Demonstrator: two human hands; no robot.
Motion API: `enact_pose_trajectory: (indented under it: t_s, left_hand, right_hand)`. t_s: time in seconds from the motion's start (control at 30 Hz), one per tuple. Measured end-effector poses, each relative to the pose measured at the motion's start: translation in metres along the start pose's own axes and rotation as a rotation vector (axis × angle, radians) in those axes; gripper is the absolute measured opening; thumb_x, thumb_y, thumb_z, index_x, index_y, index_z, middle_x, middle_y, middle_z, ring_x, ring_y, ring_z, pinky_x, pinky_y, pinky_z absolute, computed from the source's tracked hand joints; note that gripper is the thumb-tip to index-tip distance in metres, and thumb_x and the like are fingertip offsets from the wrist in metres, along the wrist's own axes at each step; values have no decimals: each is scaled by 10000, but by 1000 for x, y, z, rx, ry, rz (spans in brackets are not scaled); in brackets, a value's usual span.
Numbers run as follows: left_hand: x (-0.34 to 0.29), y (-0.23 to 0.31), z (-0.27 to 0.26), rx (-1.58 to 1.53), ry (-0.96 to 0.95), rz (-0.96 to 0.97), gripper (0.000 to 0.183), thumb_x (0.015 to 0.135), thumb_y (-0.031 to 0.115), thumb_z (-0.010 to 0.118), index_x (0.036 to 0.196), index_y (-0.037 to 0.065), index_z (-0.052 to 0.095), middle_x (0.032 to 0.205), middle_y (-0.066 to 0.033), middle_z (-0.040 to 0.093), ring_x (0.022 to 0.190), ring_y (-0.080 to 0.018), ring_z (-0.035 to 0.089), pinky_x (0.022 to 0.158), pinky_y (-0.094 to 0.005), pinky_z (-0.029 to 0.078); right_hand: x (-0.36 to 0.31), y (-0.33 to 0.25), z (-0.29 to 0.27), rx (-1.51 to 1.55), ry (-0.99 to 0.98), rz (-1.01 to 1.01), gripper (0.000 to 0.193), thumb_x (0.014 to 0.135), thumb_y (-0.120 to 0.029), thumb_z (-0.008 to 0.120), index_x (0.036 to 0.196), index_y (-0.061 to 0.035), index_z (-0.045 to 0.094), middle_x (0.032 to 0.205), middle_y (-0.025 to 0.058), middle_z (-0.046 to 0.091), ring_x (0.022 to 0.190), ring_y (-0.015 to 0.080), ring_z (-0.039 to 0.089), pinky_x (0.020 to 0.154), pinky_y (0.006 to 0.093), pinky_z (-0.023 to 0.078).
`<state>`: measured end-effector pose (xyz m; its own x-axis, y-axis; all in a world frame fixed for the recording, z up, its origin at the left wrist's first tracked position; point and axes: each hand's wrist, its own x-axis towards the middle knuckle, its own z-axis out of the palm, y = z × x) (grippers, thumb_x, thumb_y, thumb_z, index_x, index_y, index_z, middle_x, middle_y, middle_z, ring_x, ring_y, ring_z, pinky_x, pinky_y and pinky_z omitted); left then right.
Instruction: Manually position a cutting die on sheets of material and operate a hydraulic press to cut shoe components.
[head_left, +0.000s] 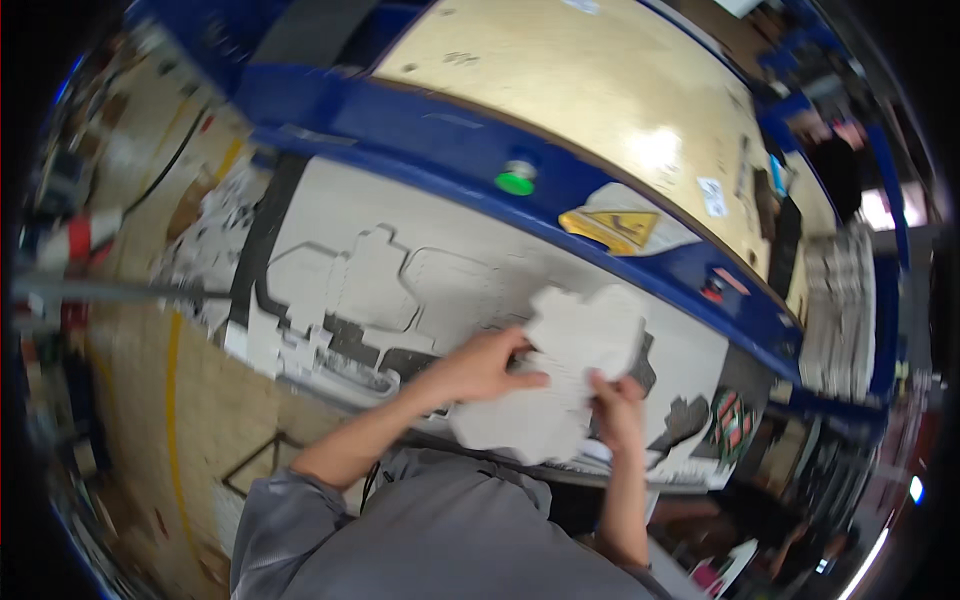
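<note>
A white die-cut cardboard blank with a notched, irregular outline is held up in front of my body. My left hand grips its left edge, thumb lying on the upper face and the other fingers partly hidden. On the opposite edge my right hand pinches the blank, its thumb on top. Beneath the blank lies a white cardboard sheet with cut outlines and creased panels, on the dark bed of a blue machine. Slight blur softens the blank and both hands.
Along the far side runs the blue machine frame, with a green button, a yellow warning label and a red button. A wooden board sits above it. Stacked cardboard stands right; scraps are heaped left.
</note>
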<state>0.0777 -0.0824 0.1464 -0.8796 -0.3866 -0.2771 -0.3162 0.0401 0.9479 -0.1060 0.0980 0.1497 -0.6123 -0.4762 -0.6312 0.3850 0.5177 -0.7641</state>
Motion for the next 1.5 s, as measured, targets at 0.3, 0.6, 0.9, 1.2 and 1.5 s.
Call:
enact_pose_trajectory:
  t_s: [0.3, 0.6, 0.9, 1.2, 1.5]
  left_hand:
    - [105, -111, -132, 337, -158, 6, 241, 813, 189, 755, 962, 41, 636, 850, -61, 673, 795, -191, 633, 735, -328, 499]
    - [111, -100, -99, 642, 20, 206, 273, 784, 228, 760, 976, 81, 633, 967, -65, 610, 1022, -268, 532, 890, -382, 431]
    - [82, -96, -56, 819, 224, 251, 478, 824, 320, 720, 1196, 68, 558, 1311, -114, 468, 1264, -306, 390, 1038, -424, 321]
    - [80, -62, -66, 820, 181, 161, 559, 829, 350, 723, 1256, 58, 513, 1294, -163, 524, 1237, -340, 451, 1059, -408, 350]
    - [32, 63, -70, 993, 220, 143, 377, 742, 288, 792, 1008, 65, 647, 980, -116, 669, 944, -366, 605, 822, -430, 485]
  right_hand:
    - [47, 56, 91, 516, 41, 108, 242, 942, -178, 583, 1143, -45, 568, 998, 63, 637, 977, 193, 610, 864, 348, 506]
    - [95, 53, 79, 700, 35, 329, 165, 873, -267, 587, 984, -146, 570, 1001, 22, 577, 946, 178, 540, 852, 376, 415]
    - [101, 56, 83, 747, 40, 396, 118, 813, -201, 686, 872, -150, 597, 855, -23, 571, 800, 116, 535, 727, 322, 430]
    - [90, 71, 79, 1049, -273, 90, 221, 897, -77, 675, 1053, -124, 525, 980, -12, 632, 907, 106, 592, 815, 277, 466]
    - [105, 104, 33, 950, -541, 99, 339, 935, -92, 603, 1262, -73, 514, 1277, 118, 581, 1250, 254, 517, 1106, 413, 368]
